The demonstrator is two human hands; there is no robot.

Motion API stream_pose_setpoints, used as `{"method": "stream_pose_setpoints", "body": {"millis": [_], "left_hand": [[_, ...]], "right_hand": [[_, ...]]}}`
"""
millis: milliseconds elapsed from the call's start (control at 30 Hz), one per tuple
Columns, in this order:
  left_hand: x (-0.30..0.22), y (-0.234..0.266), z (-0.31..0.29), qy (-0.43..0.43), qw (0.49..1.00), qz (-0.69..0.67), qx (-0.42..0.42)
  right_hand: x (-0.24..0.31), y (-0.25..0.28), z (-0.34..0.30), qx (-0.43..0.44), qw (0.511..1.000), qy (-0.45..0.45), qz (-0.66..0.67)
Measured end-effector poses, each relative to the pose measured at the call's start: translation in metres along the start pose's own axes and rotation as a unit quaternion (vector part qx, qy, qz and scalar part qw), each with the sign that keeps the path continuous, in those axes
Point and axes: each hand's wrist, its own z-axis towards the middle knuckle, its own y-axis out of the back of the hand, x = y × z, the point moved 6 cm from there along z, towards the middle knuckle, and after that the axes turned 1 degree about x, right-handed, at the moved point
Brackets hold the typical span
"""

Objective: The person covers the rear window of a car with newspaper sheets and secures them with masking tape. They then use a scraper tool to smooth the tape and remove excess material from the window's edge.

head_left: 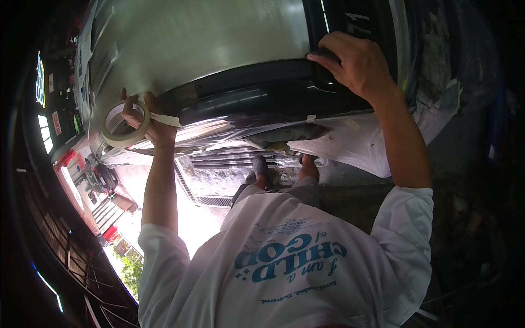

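A roll of cream masking tape point(124, 141) hangs on my left hand point(159, 130), with fingers through its ring. A short loose end of tape sticks out to the right of that hand. The hand is beside the lower left of a grey-green vehicle panel point(219, 38), whose curved lower edge is bordered by glossy black trim point(246, 82). My right hand point(358, 65) is closed at the right end of the trim, fingers curled and the darkened thumb pressed to the panel's corner. Whatever it pinches, if anything, is hidden.
Masking sheet point(355, 142) hangs below and to the right of the trim, fixed with bits of tape. Under it my feet stand by a floor grate point(213, 201). Bright daylight comes in at the left, where a parked motorcycle point(103, 177) shows.
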Motion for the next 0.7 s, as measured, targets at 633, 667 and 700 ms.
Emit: {"method": "stream_pose_setpoints", "body": {"millis": [633, 667, 700], "left_hand": [[-0.011, 0.007, 0.006, -0.045, 0.998, 0.013, -0.042], [-0.009, 0.007, 0.004, -0.037, 0.998, 0.009, -0.044], [-0.009, 0.008, 0.004, -0.031, 0.998, 0.003, -0.048]], "right_hand": [[0.126, 0.018, -0.146, -0.129, 0.762, -0.41, 0.484], [0.143, 0.008, -0.154, -0.092, 0.765, -0.413, 0.486], [0.158, -0.002, -0.164, -0.103, 0.745, -0.417, 0.51]]}}
